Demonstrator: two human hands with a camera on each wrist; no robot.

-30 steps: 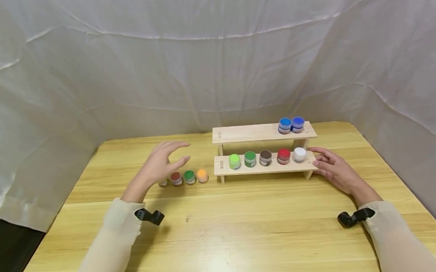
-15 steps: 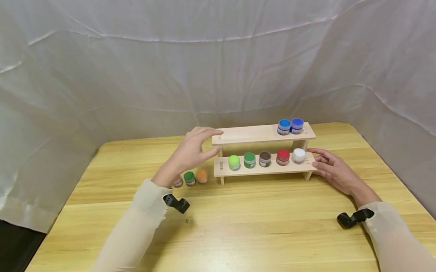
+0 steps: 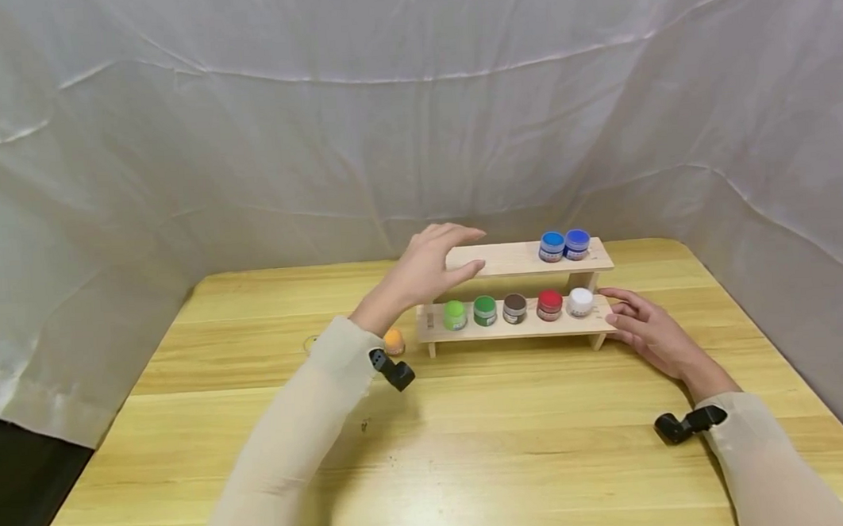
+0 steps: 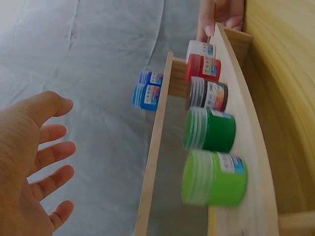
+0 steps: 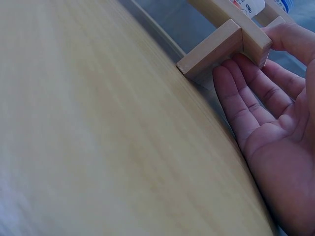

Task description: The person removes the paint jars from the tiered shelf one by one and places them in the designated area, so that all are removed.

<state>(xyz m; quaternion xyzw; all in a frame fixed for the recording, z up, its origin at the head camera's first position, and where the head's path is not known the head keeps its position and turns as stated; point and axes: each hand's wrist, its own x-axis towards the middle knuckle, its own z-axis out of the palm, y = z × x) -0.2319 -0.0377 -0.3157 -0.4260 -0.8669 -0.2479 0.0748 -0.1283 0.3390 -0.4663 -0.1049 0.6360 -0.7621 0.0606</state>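
A two-tier wooden rack [image 3: 510, 260] stands on the table. My left hand [image 3: 427, 267] is over the left end of its upper shelf, thumb and fingers spread, holding nothing; in the left wrist view its fingers [image 4: 56, 152] are apart from the jars. Two blue paint jars [image 3: 564, 245] sit at the upper shelf's right end. Along the lower shelf stand light green [image 3: 455, 315], green [image 3: 484, 310], dark brown [image 3: 514, 308], red [image 3: 548, 305] and white paint jars [image 3: 580, 302]. My right hand [image 3: 650, 333] grips the lower shelf's right end, thumb above and fingers beneath, beside the leg [image 5: 211, 49].
An orange paint jar [image 3: 394, 341] stands on the wooden table [image 3: 517, 449], left of the rack and partly behind my left forearm. The forearm hides the other jars beside it. A grey cloth [image 3: 415, 136] hangs behind and at both sides of the table.
My left hand has moved right and away from me, from above the loose jars to the upper shelf, its fingers still spread. The right hand stays at the rack's end.
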